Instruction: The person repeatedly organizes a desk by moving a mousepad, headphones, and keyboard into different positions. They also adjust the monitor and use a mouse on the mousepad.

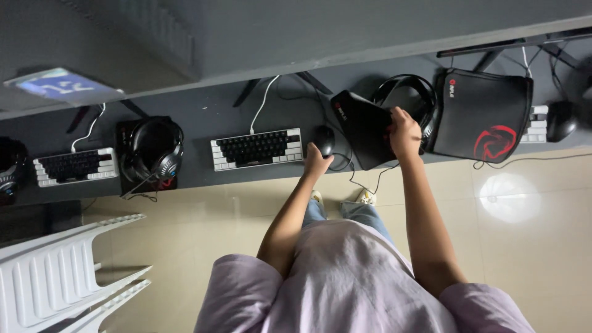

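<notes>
Our right hand (404, 132) grips the tilted mousepad (364, 128) just right of the mouse (325, 139) — left hand (316, 161) clasps the mouse.

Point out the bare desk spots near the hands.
Bare: the strip between left headset and middle keyboard, and behind that keyboard. Crowded: mouse under left hand, lifted mousepad in right hand, headphones behind.

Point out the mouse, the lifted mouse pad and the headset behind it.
mouse (325, 139), head view, top shell.
mouse pad (364, 132), head view, middle of its black face.
headset (404, 82), head view, top of the headband.
</notes>
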